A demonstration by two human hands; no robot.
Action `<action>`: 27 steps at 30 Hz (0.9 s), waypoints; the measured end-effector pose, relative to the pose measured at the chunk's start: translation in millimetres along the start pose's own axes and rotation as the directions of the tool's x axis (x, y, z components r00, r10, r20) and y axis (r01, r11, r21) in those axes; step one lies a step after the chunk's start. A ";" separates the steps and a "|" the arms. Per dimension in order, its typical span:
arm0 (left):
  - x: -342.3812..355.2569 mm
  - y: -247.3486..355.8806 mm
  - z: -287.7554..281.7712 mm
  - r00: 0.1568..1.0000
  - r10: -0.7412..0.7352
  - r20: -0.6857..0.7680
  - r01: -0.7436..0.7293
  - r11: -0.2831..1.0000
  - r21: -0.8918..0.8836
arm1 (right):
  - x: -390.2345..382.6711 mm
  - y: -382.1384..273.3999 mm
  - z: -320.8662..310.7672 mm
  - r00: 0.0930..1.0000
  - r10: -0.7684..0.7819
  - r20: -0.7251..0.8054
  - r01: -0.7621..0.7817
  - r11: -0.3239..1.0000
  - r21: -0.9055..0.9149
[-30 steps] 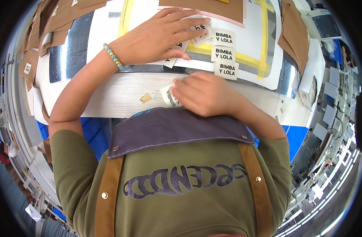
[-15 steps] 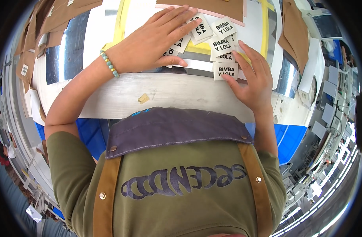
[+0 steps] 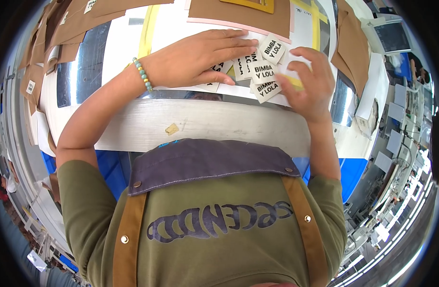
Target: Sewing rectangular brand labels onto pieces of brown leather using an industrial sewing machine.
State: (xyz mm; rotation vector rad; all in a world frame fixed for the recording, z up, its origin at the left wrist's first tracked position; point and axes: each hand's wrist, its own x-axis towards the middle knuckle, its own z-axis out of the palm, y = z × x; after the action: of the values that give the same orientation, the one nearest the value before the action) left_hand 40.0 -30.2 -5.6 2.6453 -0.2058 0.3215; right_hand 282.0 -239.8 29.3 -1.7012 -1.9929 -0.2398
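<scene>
Several square white labels with dark printing lie in a loose, overlapping cluster on a white board marked with yellow tape. My left hand, with a beaded bracelet at the wrist, lies flat with fingers stretched over the left part of the cluster, partly hiding the labels under it. My right hand is just right of the cluster, fingers curled loosely but apart, thumb near the lower labels; I see nothing held in it.
Brown material pieces are piled at the left and right. A brown sheet with a yellow object lies beyond the labels. Blue bins sit below the table's near edge. A person is at the far left.
My right hand has moved from low by the table edge, where it held a label, up beside the cluster. My left hand has shifted slightly, and the labels are more bunched and turned.
</scene>
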 end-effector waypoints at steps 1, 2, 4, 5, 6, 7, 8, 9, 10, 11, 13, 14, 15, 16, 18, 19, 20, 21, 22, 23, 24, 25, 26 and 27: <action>-1.1 0.6 -1.3 1.000 -0.010 -0.015 0.010 1.000 -0.017 | 6.9 4.2 -1.1 1.000 -0.006 -0.001 0.006 1.000 0.000; -2.1 0.7 -2.6 1.000 -0.012 -0.019 0.012 1.000 -0.013 | 18.0 10.3 -2.2 0.998 -0.060 0.001 0.059 0.997 -0.051; -3.6 -0.3 -5.7 0.998 -0.048 -0.039 0.047 0.999 -0.015 | 35.4 10.7 -8.1 0.990 -0.086 0.108 0.096 0.991 -0.094; -4.1 0.9 -7.4 0.998 -0.048 -0.042 0.048 0.999 -0.008 | 36.2 14.3 -6.5 0.990 -0.092 0.103 0.102 0.990 -0.096; -3.8 1.2 -10.4 0.997 -0.070 -0.027 0.069 0.997 -0.047 | 35.9 22.0 -3.1 0.979 -0.144 0.144 0.155 0.986 -0.066; -3.7 1.9 -13.4 0.996 -0.092 -0.011 0.091 0.992 -0.085 | 34.9 28.9 -0.5 0.963 -0.197 0.183 0.206 0.978 -0.035; -3.6 3.0 -16.1 0.995 -0.092 -0.049 0.086 0.991 -0.106 | 33.9 34.0 0.8 0.965 -0.187 0.186 0.201 0.978 -0.059; -3.2 3.6 -21.8 0.995 -0.088 -0.053 0.082 0.992 -0.095 | 36.0 36.4 0.0 0.965 -0.192 0.178 0.207 0.976 -0.066; -2.5 3.8 -28.5 0.994 -0.094 -0.049 0.089 0.991 -0.095 | 38.5 37.9 -1.3 0.983 -0.118 0.139 0.125 0.991 -0.045; -1.7 2.5 -33.9 0.994 -0.099 -0.045 0.095 0.991 -0.096 | 41.6 38.5 -2.8 0.994 -0.041 0.101 0.043 0.999 -0.021; -5.8 -1.3 -39.1 0.991 -0.087 -0.102 0.082 0.995 -0.052 | 63.4 32.5 -14.6 0.986 -0.094 0.139 0.098 0.995 -0.018; -8.6 -4.1 -43.0 0.990 -0.091 -0.111 0.088 0.996 -0.035 | 71.2 30.0 -18.7 0.973 -0.138 0.184 0.144 0.990 -0.015; -10.7 -6.6 -46.8 0.989 -0.089 -0.120 0.088 0.996 -0.018 | 71.4 30.1 -19.8 0.973 -0.140 0.182 0.146 0.989 -0.019; -13.7 -7.9 -50.1 0.989 -0.087 -0.123 0.086 0.996 -0.016 | 70.3 31.1 -20.2 0.961 -0.145 0.234 0.150 0.989 -0.004; -20.3 -9.8 -56.9 0.985 -0.128 -0.114 0.127 0.992 -0.013 | 63.9 36.5 -17.1 0.946 -0.153 0.284 0.158 0.987 0.006; -22.2 -12.0 -59.6 0.985 -0.122 -0.120 0.121 0.993 -0.012 | 55.8 42.6 -11.6 0.940 -0.157 0.303 0.153 0.988 0.038; -23.9 -14.1 -62.2 0.984 -0.134 -0.118 0.133 0.991 -0.016 | 50.6 47.6 -8.0 0.933 -0.161 0.322 0.146 0.987 0.071; -25.7 -15.3 -64.3 0.982 -0.150 -0.115 0.149 0.989 -0.019 | 49.7 50.4 -6.0 0.933 -0.163 0.322 0.150 0.986 0.067; -26.4 -16.2 -65.3 0.982 -0.149 -0.119 0.148 0.989 -0.017 | 49.6 52.8 -4.6 0.940 -0.093 0.328 0.059 0.992 0.113; -26.7 -17.1 -65.8 0.981 -0.159 -0.110 0.158 0.987 -0.021 | 50.9 54.5 -4.5 0.941 -0.023 0.337 -0.033 0.987 0.158; -26.6 -18.4 -66.8 0.981 -0.168 -0.099 0.167 0.986 -0.024 | 53.8 54.8 -4.5 0.942 -0.024 0.334 -0.030 0.987 0.156; -25.4 -18.5 -68.0 0.981 -0.166 -0.101 0.165 0.986 -0.020 | 57.1 54.3 -3.9 0.963 0.039 0.266 -0.095 0.975 0.199; -23.1 -17.4 -68.9 0.983 -0.153 -0.106 0.150 0.988 -0.036 | 60.9 53.6 -3.0 0.974 0.106 0.198 -0.154 0.957 0.247; -20.6 -16.6 -69.1 0.984 -0.139 -0.112 0.134 0.990 -0.051 | 65.7 53.4 -1.5 0.975 0.103 0.195 -0.150 0.958 0.245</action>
State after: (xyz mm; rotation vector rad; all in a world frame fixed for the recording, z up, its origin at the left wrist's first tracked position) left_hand 10.3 18.5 41.7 2.5721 0.0061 0.4178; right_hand 327.9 -172.4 52.2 -1.7214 -1.9306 0.2200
